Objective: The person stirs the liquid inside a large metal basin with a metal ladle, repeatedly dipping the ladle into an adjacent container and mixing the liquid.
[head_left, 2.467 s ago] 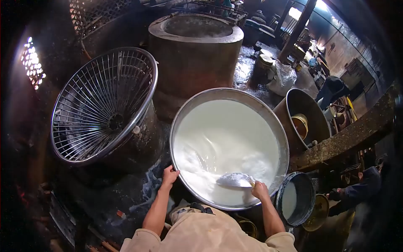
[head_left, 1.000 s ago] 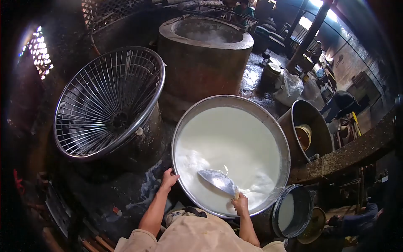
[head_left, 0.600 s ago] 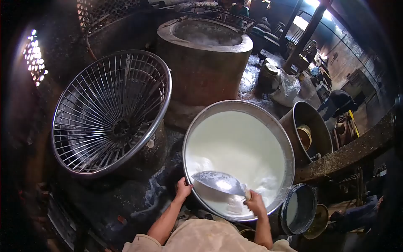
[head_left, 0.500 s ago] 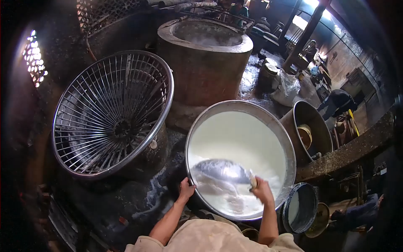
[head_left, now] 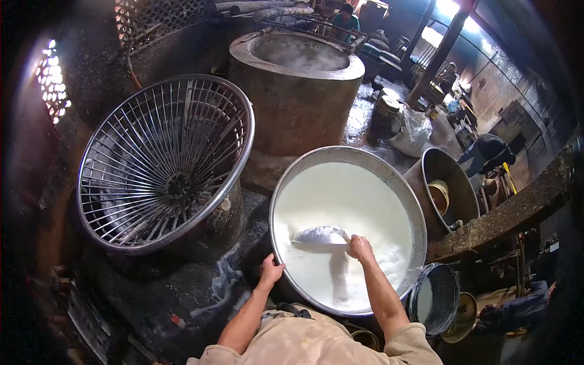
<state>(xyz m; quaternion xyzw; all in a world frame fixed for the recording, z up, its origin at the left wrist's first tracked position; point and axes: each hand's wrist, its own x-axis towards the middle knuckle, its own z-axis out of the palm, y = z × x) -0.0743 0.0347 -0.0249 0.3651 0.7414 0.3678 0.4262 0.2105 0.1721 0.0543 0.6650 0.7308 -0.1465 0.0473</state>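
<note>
A wide metal vat [head_left: 416,207] full of white liquid [head_left: 347,188] stands in front of me. My right hand [head_left: 360,248] is closed round the handle of a large metal scoop [head_left: 319,233], which is partly sunk in the liquid left of the hand. My left hand [head_left: 271,269] grips the vat's near left rim, fingers wrapped over the edge. White foam [head_left: 392,264] floats near the right side of the vat.
A slatted metal basket [head_left: 248,121] leans at the left. Behind the vat stands a steaming round stove [head_left: 292,109]. At the right are a tilted metal drum [head_left: 420,176], a dark bucket [head_left: 453,292] and a wooden beam [head_left: 505,222]. Other people are farther back.
My right hand has moved up and slightly left from the near side of the vat, and the scoop has dipped lower into the liquid. My left hand stays on the rim.
</note>
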